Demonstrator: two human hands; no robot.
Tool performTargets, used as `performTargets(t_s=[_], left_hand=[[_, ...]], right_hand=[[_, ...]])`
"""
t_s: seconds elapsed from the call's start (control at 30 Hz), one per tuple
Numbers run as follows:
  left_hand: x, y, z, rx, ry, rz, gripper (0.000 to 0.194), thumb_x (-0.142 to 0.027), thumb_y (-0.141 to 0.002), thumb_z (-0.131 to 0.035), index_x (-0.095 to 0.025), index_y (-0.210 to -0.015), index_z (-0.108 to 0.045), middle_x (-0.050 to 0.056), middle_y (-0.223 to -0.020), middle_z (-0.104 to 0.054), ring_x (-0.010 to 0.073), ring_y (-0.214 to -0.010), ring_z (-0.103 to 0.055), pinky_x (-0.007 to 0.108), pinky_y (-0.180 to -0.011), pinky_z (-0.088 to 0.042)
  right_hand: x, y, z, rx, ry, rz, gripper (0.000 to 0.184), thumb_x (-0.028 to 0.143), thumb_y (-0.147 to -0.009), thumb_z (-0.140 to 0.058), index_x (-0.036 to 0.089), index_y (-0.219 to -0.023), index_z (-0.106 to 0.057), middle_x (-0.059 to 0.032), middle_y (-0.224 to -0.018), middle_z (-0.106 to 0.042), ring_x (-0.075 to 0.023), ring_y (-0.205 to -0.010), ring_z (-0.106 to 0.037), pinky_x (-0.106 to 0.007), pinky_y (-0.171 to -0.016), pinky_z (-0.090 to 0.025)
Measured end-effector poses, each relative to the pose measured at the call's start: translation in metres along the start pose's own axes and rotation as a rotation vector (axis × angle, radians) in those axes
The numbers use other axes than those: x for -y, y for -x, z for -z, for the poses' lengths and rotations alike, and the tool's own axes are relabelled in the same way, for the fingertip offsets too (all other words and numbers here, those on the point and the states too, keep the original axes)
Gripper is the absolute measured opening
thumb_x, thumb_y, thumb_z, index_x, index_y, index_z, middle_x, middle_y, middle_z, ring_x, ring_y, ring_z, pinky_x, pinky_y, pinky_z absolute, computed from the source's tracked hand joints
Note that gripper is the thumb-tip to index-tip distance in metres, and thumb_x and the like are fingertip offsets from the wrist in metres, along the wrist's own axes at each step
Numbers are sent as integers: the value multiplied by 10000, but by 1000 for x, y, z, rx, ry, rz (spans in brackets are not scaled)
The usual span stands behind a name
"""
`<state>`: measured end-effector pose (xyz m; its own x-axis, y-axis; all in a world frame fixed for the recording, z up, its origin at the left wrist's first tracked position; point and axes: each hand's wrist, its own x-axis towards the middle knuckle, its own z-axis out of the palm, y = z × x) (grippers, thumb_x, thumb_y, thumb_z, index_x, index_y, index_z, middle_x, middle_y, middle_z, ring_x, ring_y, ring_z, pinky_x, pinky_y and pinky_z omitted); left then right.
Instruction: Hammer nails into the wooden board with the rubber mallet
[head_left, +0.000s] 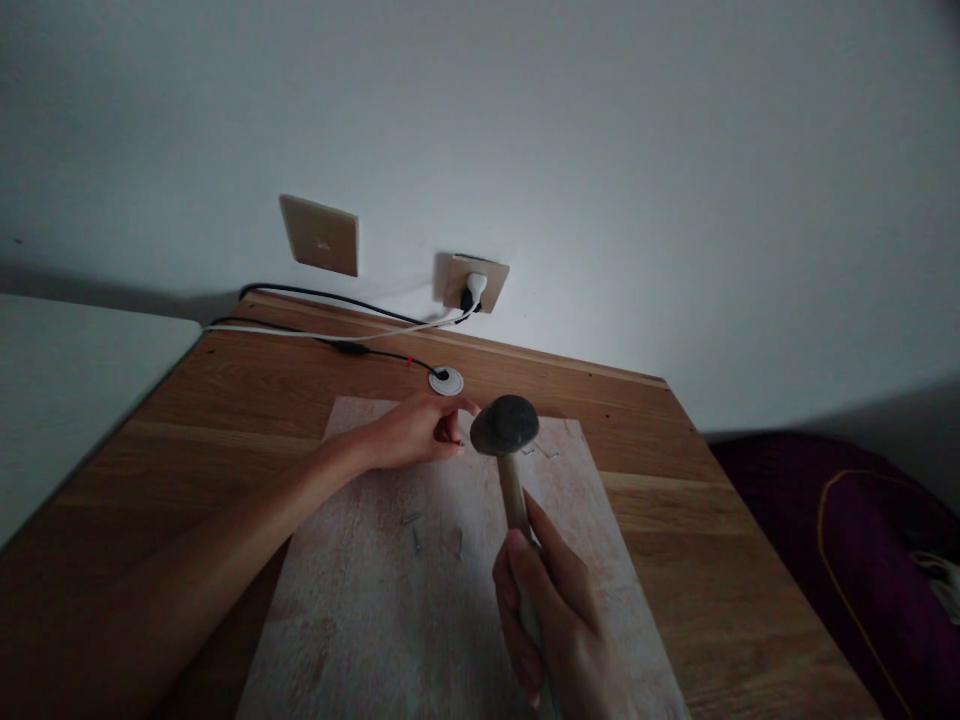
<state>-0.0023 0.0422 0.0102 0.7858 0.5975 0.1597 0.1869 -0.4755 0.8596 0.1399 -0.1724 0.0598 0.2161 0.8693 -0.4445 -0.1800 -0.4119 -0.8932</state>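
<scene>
My right hand (551, 610) is wrapped round the wooden handle of a mallet (507, 424), whose dark, rounded head is raised above the board. To its left, my left hand (420, 432) reaches over the far part of the board with thumb and finger pinched. A tiny metallic bit, seemingly a nail (462, 443), shows at those fingertips; most of it is hidden. The whitewashed wooden board (360, 610) lies flat under both hands. Several loose nails (417, 540) rest on its middle, and more small nails (553, 454) are at the far right, partly behind the mallet head.
The board sits on a wooden table (697, 560) against a white wall. Black and white cables (337, 338) run along the back edge to a socket (480, 282); one enters a round cable grommet (446, 381). A white surface (75, 390) adjoins at left, purple fabric (847, 530) at right.
</scene>
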Motion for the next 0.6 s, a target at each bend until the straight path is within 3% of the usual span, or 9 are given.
performTargets(t_s=[0.2, 0.43, 0.6], left_hand=[[-5, 1, 2, 10, -11, 22, 430, -26, -741, -694, -193, -1137, -708, -47, -784, -682, 141, -726, -652, 238, -695, -444], [-5, 0, 2, 4, -17, 2, 309, -58, -784, -701, -207, -1055, -710, -50, -767, -680, 136, -733, -658, 233, -711, -461], [-4, 1, 2, 12, -2, 20, 499, -29, -770, -695, -206, -1237, -703, -52, -756, -693, 135, -699, -660, 229, -688, -464]], right_hand=[[-9, -6, -4, -19, 25, -50, 743, 660, -927, -720, 193, -1464, -507, 106, -656, -592, -15, -310, -374, -109, -269, -349], [-3, -4, -6, -18, 3, -43, 720, 677, -904, -741, 200, -1409, -553, 103, -663, -587, -6, -306, -369, -110, -277, -361], [-5, -5, -5, -55, 15, -61, 723, 671, -904, -743, 197, -1411, -542, 107, -665, -588, -12, -318, -389, -104, -271, -347]])
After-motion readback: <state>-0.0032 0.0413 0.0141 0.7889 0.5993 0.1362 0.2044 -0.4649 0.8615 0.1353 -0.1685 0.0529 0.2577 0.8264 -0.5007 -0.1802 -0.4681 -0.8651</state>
